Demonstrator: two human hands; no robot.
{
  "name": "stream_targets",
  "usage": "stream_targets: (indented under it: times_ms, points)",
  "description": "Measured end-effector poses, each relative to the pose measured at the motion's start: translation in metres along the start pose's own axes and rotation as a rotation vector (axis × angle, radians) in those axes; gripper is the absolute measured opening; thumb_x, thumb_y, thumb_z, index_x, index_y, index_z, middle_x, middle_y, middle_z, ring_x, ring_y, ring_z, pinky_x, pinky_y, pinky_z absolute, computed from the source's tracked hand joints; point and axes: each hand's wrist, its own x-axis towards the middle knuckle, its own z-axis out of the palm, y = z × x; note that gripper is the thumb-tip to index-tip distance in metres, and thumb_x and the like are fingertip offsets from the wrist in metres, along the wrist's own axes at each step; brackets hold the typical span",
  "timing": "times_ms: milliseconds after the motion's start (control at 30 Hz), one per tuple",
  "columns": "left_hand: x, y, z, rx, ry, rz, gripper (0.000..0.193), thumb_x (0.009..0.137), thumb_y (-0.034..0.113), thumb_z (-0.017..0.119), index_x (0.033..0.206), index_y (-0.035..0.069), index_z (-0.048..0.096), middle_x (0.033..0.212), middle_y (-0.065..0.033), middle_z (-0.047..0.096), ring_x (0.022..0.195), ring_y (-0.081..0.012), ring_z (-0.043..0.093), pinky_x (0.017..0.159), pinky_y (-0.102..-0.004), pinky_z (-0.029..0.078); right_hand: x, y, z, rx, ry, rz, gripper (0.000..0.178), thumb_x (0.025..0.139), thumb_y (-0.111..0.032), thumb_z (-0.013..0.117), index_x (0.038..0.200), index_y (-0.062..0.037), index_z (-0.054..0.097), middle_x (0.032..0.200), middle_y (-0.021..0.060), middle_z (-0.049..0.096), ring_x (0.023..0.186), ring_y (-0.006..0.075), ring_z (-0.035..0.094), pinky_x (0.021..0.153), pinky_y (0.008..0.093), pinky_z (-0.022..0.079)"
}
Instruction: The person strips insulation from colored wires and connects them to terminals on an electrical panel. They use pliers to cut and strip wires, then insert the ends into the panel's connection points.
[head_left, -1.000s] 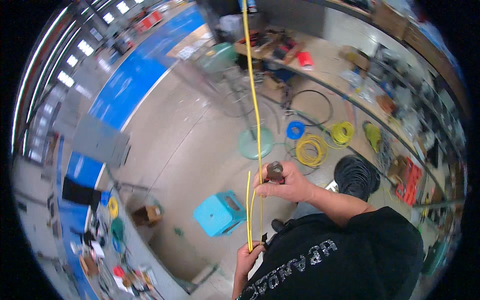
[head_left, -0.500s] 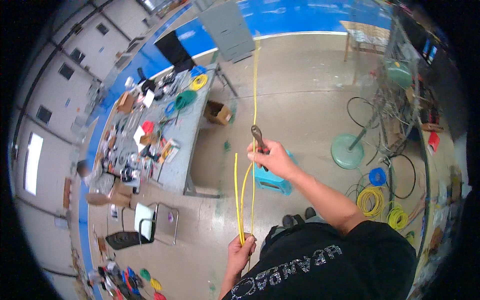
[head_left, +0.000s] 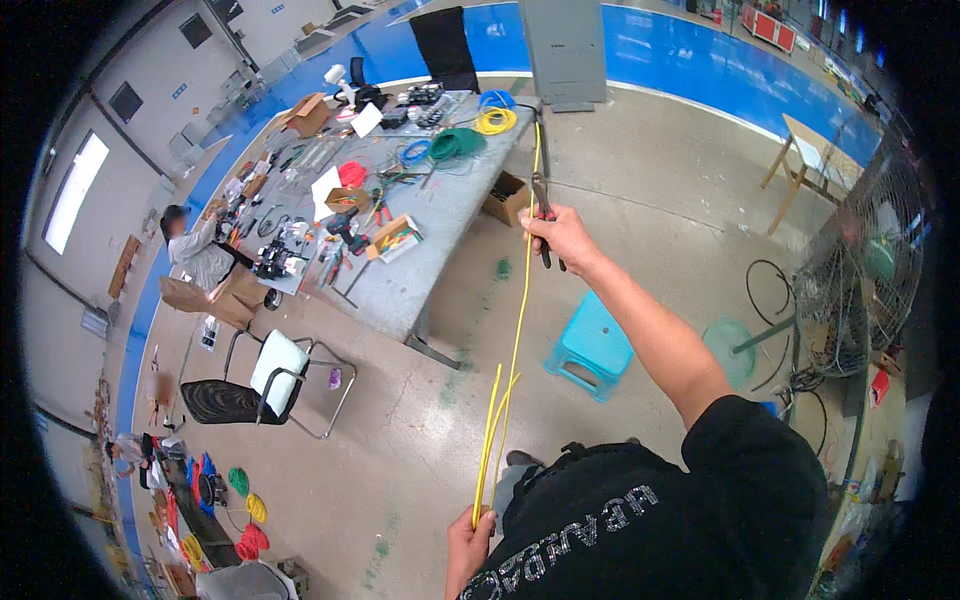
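My left hand [head_left: 468, 545], low in the view, is closed around a small bunch of yellow wires [head_left: 490, 445]. Two cut ends stick up from that fist, side by side. A longer yellow wire [head_left: 520, 310] runs from the bunch up past my right hand toward the table's corner. My right hand [head_left: 560, 238], arm stretched forward, grips dark pliers [head_left: 540, 188] with red and black handles. Their jaws point away from me, against or beside the long wire. Whether they bite on it I cannot tell.
A grey workbench [head_left: 430, 275] carries a drill [head_left: 347, 232], wire coils and boxes. A blue stool [head_left: 592, 345] stands right of the wires, a chair [head_left: 285, 375] to the left. Farther right is a fan [head_left: 860, 270]. Another person [head_left: 195, 245] sits beyond the bench.
My right hand has moved forward with the pliers, away from my left hand. The curved wire end that was by my right hand now stands free above my left fist. The view has turned.
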Motion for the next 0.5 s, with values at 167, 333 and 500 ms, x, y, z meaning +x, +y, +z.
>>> stream_targets:
  times_ms: [167, 333, 500]
  points:
    - [0.036, -0.033, -0.096, -0.005, 0.068, 0.001, 0.019, 0.097, 0.015, 0.062, 0.09, -0.002, 0.063, 0.07, 0.0001, 0.055, 0.067, -0.0075, 0.049, 0.061, -0.0253, 0.043, 0.076, 0.031, 0.094, 0.008, 0.042, 0.088, 0.013, 0.091, -0.016, 0.069, 0.093, -0.0046, 0.064, 0.075, 0.0051, 0.066, 0.058, 0.0113, 0.058, 0.052, 0.0281, 0.049]
    - [0.082, -0.047, -0.17, -0.019, 0.105, 0.016, 0.021, 0.098, 0.02, 0.064, 0.091, 0.0, 0.065, 0.068, 0.0011, 0.055, 0.064, -0.0065, 0.05, 0.059, -0.0247, 0.043, 0.1, 0.095, 0.162, 0.25, -0.06, 0.211, 0.019, 0.094, -0.023, 0.068, 0.096, -0.0048, 0.062, 0.079, 0.004, 0.065, 0.059, 0.0107, 0.058, 0.052, 0.0274, 0.048]
    - [0.125, -0.048, -0.206, -0.149, 0.147, -0.027, 0.019, 0.098, 0.02, 0.064, 0.095, 0.001, 0.067, 0.069, 0.0012, 0.057, 0.065, -0.0064, 0.052, 0.06, -0.0247, 0.044, 0.037, 0.143, 0.281, 0.042, -0.322, 0.455, 0.023, 0.094, -0.025, 0.069, 0.101, -0.0042, 0.063, 0.084, 0.0074, 0.067, 0.063, 0.0134, 0.062, 0.056, 0.0265, 0.047]
